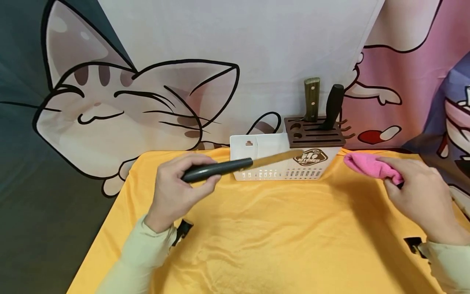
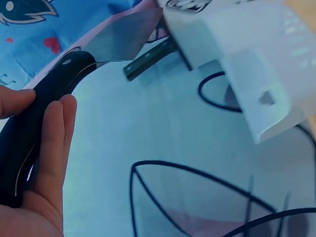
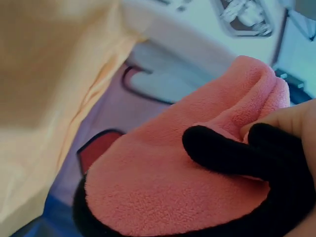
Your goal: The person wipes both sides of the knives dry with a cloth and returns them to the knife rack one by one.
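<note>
My left hand (image 1: pixel 174 194) grips a knife (image 1: pixel 216 169) by its black handle, thumb on one side and fingers on the other. The knife's blade points right, overlapping the front of a white knife holder (image 1: pixel 257 153) in the head view. In the left wrist view the broad metal blade (image 2: pixel 126 37) shows bare. My right hand (image 1: pixel 422 192) holds a bunched pink cloth (image 1: pixel 367 164) right of the holder. The right wrist view shows the fluffy cloth close up, with black finger-shaped parts (image 3: pixel 222 150) pressed against it.
Two more knives stand in the holder's brown slotted top (image 1: pixel 317 139), one with a wooden handle (image 1: pixel 312 100), one with a black handle (image 1: pixel 333 107). Small brown hooks (image 1: pixel 346 129) stick out at its right. Yellow fabric (image 1: pixel 264 232) covers the table; a cartoon-cat curtain (image 1: pixel 205 36) hangs behind.
</note>
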`<state>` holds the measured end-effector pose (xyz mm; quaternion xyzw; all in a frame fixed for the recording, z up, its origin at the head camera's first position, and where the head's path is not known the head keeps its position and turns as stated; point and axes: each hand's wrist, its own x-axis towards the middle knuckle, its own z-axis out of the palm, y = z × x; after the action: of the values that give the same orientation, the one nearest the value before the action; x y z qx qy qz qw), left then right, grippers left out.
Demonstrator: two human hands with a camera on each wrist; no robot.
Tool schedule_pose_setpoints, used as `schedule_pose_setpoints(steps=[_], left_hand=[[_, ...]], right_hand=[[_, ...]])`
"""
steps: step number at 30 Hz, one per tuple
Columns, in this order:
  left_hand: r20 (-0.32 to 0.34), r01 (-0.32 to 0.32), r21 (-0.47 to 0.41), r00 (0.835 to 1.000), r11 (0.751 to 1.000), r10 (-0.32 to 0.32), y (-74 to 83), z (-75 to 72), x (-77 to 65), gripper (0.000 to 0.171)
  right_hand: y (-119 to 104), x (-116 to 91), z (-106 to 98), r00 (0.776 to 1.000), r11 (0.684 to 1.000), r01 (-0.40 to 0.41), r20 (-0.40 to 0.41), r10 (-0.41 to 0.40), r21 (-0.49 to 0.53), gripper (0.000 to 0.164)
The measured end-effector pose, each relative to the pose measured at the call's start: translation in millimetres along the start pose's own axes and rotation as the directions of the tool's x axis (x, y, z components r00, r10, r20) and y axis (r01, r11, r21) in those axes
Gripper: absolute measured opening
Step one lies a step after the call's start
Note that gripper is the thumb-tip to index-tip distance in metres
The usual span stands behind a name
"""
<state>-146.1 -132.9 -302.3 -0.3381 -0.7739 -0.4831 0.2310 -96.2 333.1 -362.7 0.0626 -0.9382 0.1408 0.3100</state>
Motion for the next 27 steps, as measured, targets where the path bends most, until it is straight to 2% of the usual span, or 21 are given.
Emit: schedule_pose_setpoints(steps=[4,8,17,20,27], left_hand=[[-0.009,-0.034,0.007,0.999,0.999,0.034,3.4,-5.2,25.0,0.023],[0.028,-0.056,0.021,0.998,0.998,0.055,6.2,-4.6,46.2,0.021],[0.126,-0.101,0.071,0.988,0.992,0.092,2.9,7.8,76.9,0.021],[0.152,-0.086,0.078,0.986,0.993,0.073,3.7,10.7,85.9,0.02],[0.183,-0.001,0.058,0.983,0.998,-0.01,9.6,21.7,111.7,0.021]], right_hand=[[22,9,2,1.0,0.999,0.006,0.029,-0.005,-0.038,0.037],[39,15,6,0.998,0.998,0.028,0.049,-0.025,-0.064,0.038],[59,22,21,0.993,0.992,0.064,0.107,-0.052,-0.113,0.045],[66,25,27,0.988,0.99,0.066,0.146,-0.048,-0.125,0.044],[84,31,45,0.958,0.983,0.117,0.276,-0.075,-0.139,0.041]])
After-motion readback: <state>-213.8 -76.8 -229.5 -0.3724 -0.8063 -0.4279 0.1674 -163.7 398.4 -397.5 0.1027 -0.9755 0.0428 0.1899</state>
